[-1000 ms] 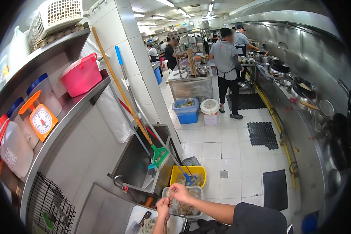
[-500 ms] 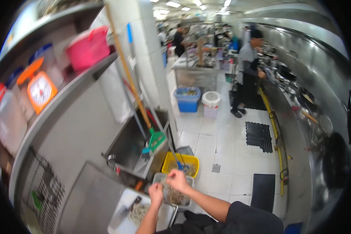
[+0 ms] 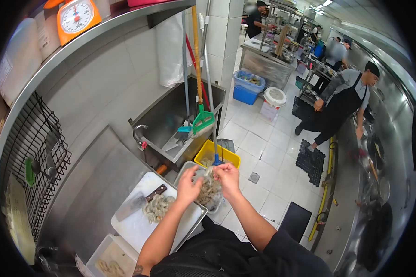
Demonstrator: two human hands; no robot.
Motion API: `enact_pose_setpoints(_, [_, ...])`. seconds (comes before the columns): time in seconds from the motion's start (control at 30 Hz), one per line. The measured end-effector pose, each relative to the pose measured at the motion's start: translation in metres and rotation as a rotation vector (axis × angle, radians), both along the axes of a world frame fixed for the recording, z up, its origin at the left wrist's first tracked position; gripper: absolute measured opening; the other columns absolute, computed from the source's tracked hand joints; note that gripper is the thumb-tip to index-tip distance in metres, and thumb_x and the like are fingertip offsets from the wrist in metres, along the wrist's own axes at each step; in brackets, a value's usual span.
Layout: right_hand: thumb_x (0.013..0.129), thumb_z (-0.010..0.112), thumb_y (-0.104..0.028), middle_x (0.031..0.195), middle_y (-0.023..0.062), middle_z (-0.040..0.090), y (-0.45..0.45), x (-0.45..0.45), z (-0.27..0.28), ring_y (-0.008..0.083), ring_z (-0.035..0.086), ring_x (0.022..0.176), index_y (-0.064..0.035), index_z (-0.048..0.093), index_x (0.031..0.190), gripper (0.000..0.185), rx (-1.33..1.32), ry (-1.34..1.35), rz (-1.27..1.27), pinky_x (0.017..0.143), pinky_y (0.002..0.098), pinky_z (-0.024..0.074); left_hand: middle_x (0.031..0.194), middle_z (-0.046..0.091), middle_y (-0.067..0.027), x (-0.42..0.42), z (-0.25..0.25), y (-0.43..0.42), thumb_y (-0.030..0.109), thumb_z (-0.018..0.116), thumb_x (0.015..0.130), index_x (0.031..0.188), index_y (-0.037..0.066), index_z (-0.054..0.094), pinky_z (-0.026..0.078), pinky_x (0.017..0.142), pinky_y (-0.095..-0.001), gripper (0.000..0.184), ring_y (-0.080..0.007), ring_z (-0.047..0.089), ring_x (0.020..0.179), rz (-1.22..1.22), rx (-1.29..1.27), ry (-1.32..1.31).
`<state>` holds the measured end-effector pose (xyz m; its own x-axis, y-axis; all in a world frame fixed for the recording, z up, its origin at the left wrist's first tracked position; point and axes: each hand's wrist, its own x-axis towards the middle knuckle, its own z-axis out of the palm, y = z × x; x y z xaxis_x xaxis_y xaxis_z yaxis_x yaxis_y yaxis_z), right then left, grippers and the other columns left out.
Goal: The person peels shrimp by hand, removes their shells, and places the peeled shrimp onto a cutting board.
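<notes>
Above a clear tub of unpeeled shrimp (image 3: 210,190), my right hand (image 3: 227,179) pinches a small pale shrimp (image 3: 209,171) between thumb and fingers. My left hand (image 3: 189,185) is just beside it, thumb and fingers apart, with nothing visible in it. To the left, a white cutting board (image 3: 138,196) carries a pile of peeled shrimp (image 3: 158,207) and a cleaver (image 3: 138,203) with a dark handle. A white container (image 3: 94,258) with a few shrimp stands at the lower left. Past the tub sits a yellow basin (image 3: 229,157), partly filled.
A steel sink (image 3: 164,115) with a tap stands ahead, a green squeegee (image 3: 203,121) leaning over it. An orange scale (image 3: 78,21) is on the shelf at upper left. A co-worker in a black apron (image 3: 342,111) stands by the stoves on the right.
The view has tilted down and turned, bringing the board and sink further into sight. My left hand's fingers have opened from a pinch. The co-worker on the right has come nearer, bending towards the stove.
</notes>
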<state>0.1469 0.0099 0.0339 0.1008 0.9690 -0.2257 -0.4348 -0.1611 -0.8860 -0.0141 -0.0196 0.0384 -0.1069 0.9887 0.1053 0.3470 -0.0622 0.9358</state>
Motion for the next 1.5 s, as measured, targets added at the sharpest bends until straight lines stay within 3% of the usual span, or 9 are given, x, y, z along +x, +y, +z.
enact_pose_setpoints(0.13, [0.079,0.068,0.000,0.071,0.0047,0.063,-0.009,-0.010,-0.006,0.0091,0.058,0.060,-0.0015,0.058,0.079,0.010,0.167,-0.192,-0.003,0.054,0.0229,0.0476,0.103,0.062,-0.0171,0.020,0.030,-0.002,0.002,0.066,0.075,0.115,-0.001,0.059,0.049,0.077,-0.0374,0.041,-0.0337,0.060,0.088,-0.199,0.545,0.399])
enact_pose_setpoints(0.33, [0.079,0.069,0.001,0.074,0.0044,0.064,-0.025,-0.004,-0.016,0.0076,0.060,0.065,-0.0001,0.059,0.079,0.010,0.222,-0.472,0.135,0.057,0.0229,0.0493,0.083,0.065,-0.0176,0.015,0.016,-0.011,-0.001,0.060,0.079,0.092,-0.002,0.068,0.050,0.071,-0.0376,0.015,-0.0336,0.063,0.079,-0.212,0.275,0.347])
enact_pose_setpoints(0.47, [0.080,0.069,0.000,0.074,0.0048,0.064,-0.032,0.002,-0.011,0.0081,0.060,0.065,-0.0001,0.060,0.080,0.008,0.217,-0.313,0.232,0.058,0.0236,0.0499,0.081,0.065,-0.0195,0.019,0.019,-0.004,0.000,0.059,0.080,0.086,-0.003,0.069,0.050,0.067,-0.0353,0.011,-0.0328,0.065,0.072,-0.228,0.303,0.252])
enact_pose_setpoints(0.6, [0.077,0.069,-0.003,0.071,0.0042,0.063,-0.029,-0.001,-0.015,0.0089,0.058,0.064,-0.0001,0.061,0.078,0.009,0.370,-0.547,0.167,0.058,0.0253,0.0483,0.077,0.068,-0.0113,0.003,-0.028,0.022,0.009,0.062,0.085,0.086,-0.003,0.068,0.047,0.065,-0.0267,0.014,-0.0112,0.059,0.070,-0.152,-0.087,-0.142])
enact_pose_setpoints(0.7, [0.073,0.066,-0.003,0.073,0.0077,0.062,-0.033,0.001,0.006,0.0146,0.059,0.069,0.0005,0.060,0.080,0.010,0.374,-0.655,0.040,0.063,0.0284,0.0480,0.076,0.066,-0.0128,-0.008,-0.053,0.040,0.008,0.062,0.084,0.087,-0.003,0.068,0.047,0.066,-0.0286,0.013,-0.0168,0.061,0.069,-0.080,-0.074,-0.163])
enact_pose_setpoints(0.77, [0.072,0.062,-0.003,0.080,0.0110,0.060,-0.026,0.001,-0.005,0.0195,0.059,0.072,0.0006,0.061,0.082,0.011,0.439,-0.661,-0.063,0.066,0.0296,0.0475,0.079,0.063,-0.0147,-0.009,-0.040,0.038,-0.001,0.060,0.078,0.091,-0.005,0.067,0.048,0.068,-0.0324,0.015,-0.0239,0.061,0.072,-0.008,0.116,0.272])
enact_pose_setpoints(0.87, [0.072,0.060,-0.004,0.083,0.0110,0.060,-0.032,0.011,0.005,0.0202,0.058,0.071,-0.0006,0.062,0.083,0.012,0.389,-0.680,-0.109,0.064,0.0308,0.0467,0.083,0.060,-0.0163,-0.001,-0.029,0.035,-0.008,0.057,0.071,0.097,-0.005,0.066,0.048,0.070,-0.0361,0.027,-0.0294,0.060,0.075,-0.041,0.195,0.350])
enact_pose_setpoints(1.17, [0.073,0.058,-0.004,0.084,0.0110,0.059,-0.029,0.019,-0.005,0.0213,0.058,0.074,-0.0012,0.064,0.086,0.015,0.424,-0.675,-0.126,0.065,0.0313,0.0459,0.069,0.058,-0.0161,0.005,-0.010,0.037,-0.008,0.060,0.065,0.085,-0.003,0.066,0.048,0.071,-0.0384,0.021,-0.0352,0.058,0.070,-0.008,0.157,0.515])
enact_pose_setpoints(1.5, [0.073,0.058,-0.001,0.085,0.0099,0.058,-0.027,0.025,-0.008,0.0214,0.058,0.076,-0.0017,0.063,0.087,0.015,0.416,-0.680,-0.156,0.066,0.0315,0.0459,0.081,0.065,-0.0206,0.008,-0.035,0.047,-0.005,0.059,0.071,0.083,-0.004,0.067,0.048,0.073,-0.0429,0.014,-0.0382,0.062,0.078,-0.007,0.411,0.405])
